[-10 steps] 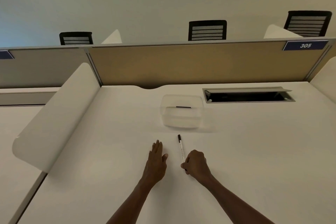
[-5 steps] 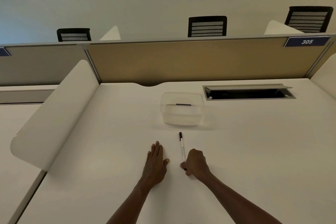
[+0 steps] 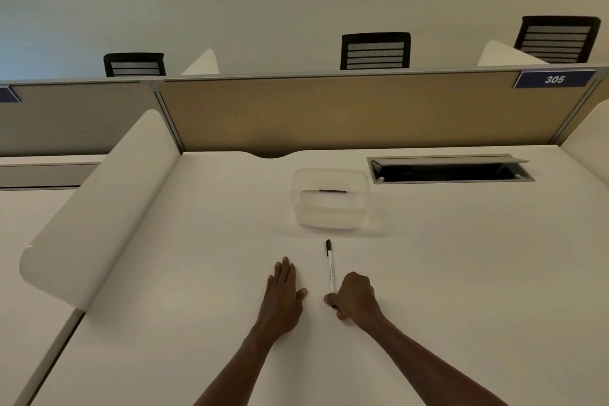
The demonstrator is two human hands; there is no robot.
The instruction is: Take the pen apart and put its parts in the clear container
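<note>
A white pen (image 3: 330,269) with a black cap lies on the white desk (image 3: 461,273), pointing away from me. My right hand (image 3: 354,298) is curled around its near end, fingers and thumb pinching the barrel. My left hand (image 3: 282,293) lies flat on the desk just left of the pen, fingers straight, not touching it. The clear container (image 3: 330,198) stands beyond the pen's capped tip, with a short dark part visible inside it.
An open cable hatch (image 3: 449,170) is set in the desk right of the container. A tan partition (image 3: 362,112) closes the back, and a rounded white divider (image 3: 99,208) borders the left. Chair backs show behind the partition.
Both hands and the pen keep nearly the same places; only the camera view has shifted slightly.
</note>
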